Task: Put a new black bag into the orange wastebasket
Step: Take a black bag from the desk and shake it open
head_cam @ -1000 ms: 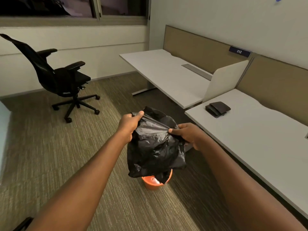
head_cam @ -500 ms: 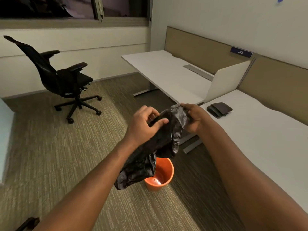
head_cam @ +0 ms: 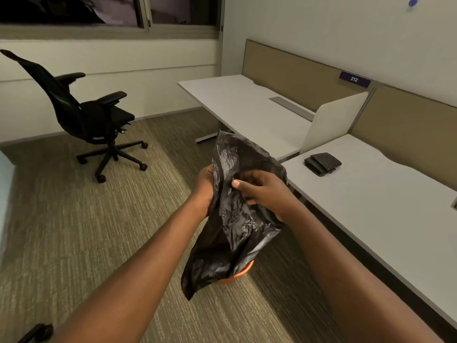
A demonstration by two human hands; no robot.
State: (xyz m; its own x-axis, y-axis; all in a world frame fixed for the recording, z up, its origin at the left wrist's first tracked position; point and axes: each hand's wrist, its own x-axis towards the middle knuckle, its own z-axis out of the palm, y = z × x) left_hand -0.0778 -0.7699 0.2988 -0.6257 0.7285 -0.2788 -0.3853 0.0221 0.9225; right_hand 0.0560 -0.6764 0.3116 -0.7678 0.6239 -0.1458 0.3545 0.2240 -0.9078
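Observation:
A crumpled black bag (head_cam: 232,226) hangs in the air between my hands, its top edge raised and its bottom drooping low. My left hand (head_cam: 204,188) grips the bag's left side from behind, partly hidden by the plastic. My right hand (head_cam: 265,191) pinches the bag's front near the top, thumb on the film. The orange wastebasket (head_cam: 238,274) stands on the carpet directly below; only a sliver of its rim shows under the bag.
A white desk (head_cam: 385,219) runs along my right, with a dark wallet (head_cam: 322,163) on it. A second white desk (head_cam: 237,105) lies beyond it behind a divider. A black office chair (head_cam: 91,115) stands at the left on the carpet.
Both hands regripped the bag and came closer together. The bag now hangs longer and lower, covering almost all of the wastebasket that was open to view half a second ago.

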